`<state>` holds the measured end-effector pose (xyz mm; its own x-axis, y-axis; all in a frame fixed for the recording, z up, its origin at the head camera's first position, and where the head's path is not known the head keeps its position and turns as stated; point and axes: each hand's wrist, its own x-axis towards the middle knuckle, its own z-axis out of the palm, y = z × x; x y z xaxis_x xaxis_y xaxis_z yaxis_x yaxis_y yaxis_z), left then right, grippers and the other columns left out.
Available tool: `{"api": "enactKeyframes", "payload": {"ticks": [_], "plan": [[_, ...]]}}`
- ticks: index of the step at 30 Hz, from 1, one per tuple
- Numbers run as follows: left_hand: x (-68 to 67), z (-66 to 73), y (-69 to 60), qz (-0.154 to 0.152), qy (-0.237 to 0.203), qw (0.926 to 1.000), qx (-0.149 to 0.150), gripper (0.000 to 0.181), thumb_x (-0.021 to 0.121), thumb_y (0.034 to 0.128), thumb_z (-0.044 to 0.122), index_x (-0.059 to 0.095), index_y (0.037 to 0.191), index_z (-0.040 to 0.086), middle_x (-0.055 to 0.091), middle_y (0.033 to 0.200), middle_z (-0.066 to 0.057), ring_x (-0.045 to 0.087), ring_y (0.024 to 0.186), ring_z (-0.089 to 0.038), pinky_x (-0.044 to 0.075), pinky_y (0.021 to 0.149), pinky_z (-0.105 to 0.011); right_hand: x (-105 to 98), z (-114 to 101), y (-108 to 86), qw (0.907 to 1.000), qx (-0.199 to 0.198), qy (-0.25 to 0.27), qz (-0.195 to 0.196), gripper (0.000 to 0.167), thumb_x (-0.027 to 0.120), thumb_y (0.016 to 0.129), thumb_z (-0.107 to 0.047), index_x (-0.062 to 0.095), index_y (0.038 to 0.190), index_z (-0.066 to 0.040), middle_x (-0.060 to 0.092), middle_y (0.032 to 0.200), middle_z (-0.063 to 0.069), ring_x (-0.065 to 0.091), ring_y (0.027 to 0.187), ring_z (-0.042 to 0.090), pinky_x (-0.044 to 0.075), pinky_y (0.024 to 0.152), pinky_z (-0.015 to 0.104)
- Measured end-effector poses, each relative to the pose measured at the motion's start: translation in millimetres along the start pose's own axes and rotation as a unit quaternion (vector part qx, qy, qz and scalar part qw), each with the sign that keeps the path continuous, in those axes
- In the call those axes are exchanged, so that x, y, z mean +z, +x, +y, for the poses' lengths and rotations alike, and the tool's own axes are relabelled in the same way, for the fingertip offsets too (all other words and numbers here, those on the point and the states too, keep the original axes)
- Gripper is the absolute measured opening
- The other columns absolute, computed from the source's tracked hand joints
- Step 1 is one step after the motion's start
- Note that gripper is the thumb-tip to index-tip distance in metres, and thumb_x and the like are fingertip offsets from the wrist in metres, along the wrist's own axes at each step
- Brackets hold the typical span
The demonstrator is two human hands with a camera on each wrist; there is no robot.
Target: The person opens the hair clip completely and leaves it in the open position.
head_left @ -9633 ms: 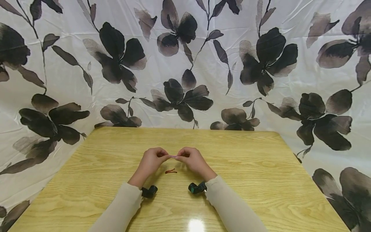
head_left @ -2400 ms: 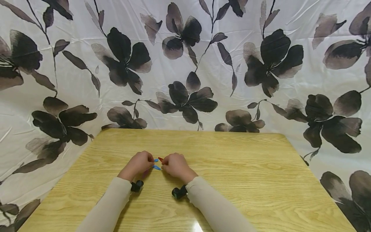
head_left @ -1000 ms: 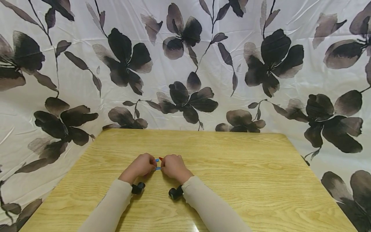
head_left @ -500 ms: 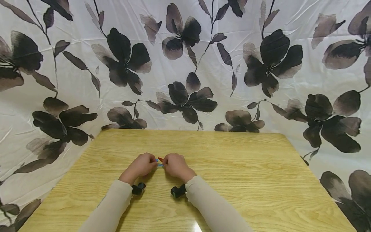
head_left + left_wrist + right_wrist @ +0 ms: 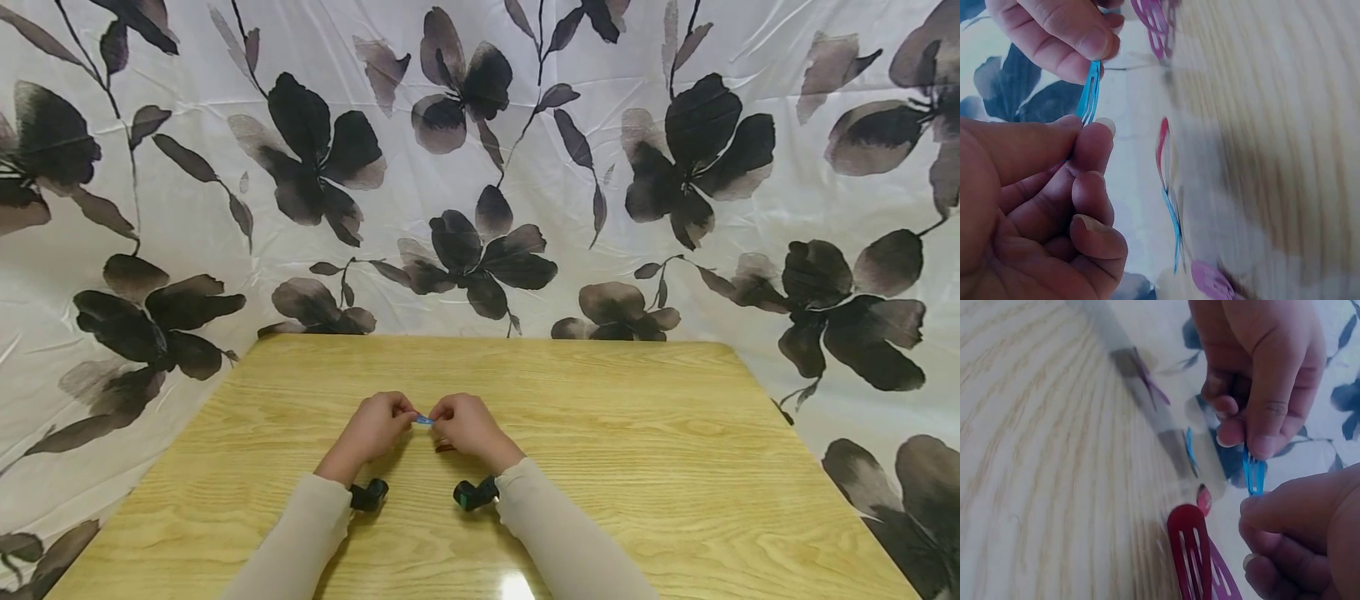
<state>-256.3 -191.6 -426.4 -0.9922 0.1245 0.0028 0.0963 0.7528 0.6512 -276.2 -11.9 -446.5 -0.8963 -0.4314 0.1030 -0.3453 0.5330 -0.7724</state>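
A blue snap hair clip (image 5: pixel 423 420) is held up between both hands. My left hand (image 5: pixel 378 429) pinches one end with thumb and fingers, and my right hand (image 5: pixel 472 429) pinches the other. In the left wrist view, the slotted body of this blue clip (image 5: pixel 1089 90) spans the short gap between the fingertips. Below the hands other snap clips lie on the table: a dark red clip (image 5: pixel 1190 550) overlaps a purple clip (image 5: pixel 1227 575), and a second blue clip (image 5: pixel 1173 225) sits by a red clip (image 5: pixel 1162 140).
More purple clips rest around them, one purple clip (image 5: pixel 1154 25) near the top of the left wrist view and another purple clip (image 5: pixel 1212 280) at its bottom. The wooden table (image 5: pixel 637 433) reaches back to a floral cloth (image 5: pixel 585 192).
Earlier a purple clip was between the fingertips; later the hands were close together near blue and red clips. Since half a second ago they have shifted right, with a blue clip stretched between them.
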Motion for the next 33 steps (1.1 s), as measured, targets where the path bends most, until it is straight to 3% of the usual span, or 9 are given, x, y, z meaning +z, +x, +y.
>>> {"api": "enactKeyframes", "payload": {"ticks": [16,21,26,33], "plan": [[12.0,8.2,-1.4,0.033,-0.044,0.9984,-0.010,0.013,0.060,0.0964,0.018,0.064,0.093,0.007,0.070,0.082,-0.003,0.048,0.055,-0.016,0.042,0.050,-0.030,-6.7,16.7,-5.9,0.9949,0.011,0.100,0.009,0.011,0.065,0.093,-0.019,0.074,0.096,-0.013,0.068,0.086,-0.003,0.060,0.078,0.011,0.050,0.070,0.028],[16.7,4.2,-1.5,0.019,-0.088,0.9958,-0.019,0.014,0.060,0.0961,0.018,0.069,0.094,0.007,0.072,0.083,-0.001,0.055,0.066,-0.015,0.045,0.058,-0.028,-14.8,21.7,-10.2,0.9946,0.006,0.103,-0.007,0.010,0.065,0.093,-0.019,0.074,0.096,-0.017,0.069,0.089,-0.004,0.061,0.082,0.011,0.050,0.074,0.028],[21.0,-0.5,3.0,-0.010,-0.159,0.9871,-0.007,0.014,0.061,0.0955,0.017,0.071,0.096,0.006,0.073,0.086,-0.003,0.061,0.076,-0.019,0.049,0.068,-0.030,-26.7,28.1,-11.3,0.9940,0.000,0.106,-0.026,0.011,0.065,0.093,-0.020,0.074,0.099,-0.017,0.070,0.093,-0.003,0.061,0.085,0.011,0.049,0.077,0.030],[25.4,-3.2,5.3,-0.058,-0.210,0.9760,0.012,0.016,0.058,0.0966,0.012,0.069,0.103,0.001,0.073,0.091,-0.008,0.060,0.077,-0.020,0.049,0.067,-0.030,-34.0,35.9,-13.4,0.9926,-0.007,0.112,-0.047,0.012,0.065,0.093,-0.020,0.074,0.100,-0.016,0.071,0.093,-0.002,0.061,0.084,0.011,0.049,0.076,0.028]]}}
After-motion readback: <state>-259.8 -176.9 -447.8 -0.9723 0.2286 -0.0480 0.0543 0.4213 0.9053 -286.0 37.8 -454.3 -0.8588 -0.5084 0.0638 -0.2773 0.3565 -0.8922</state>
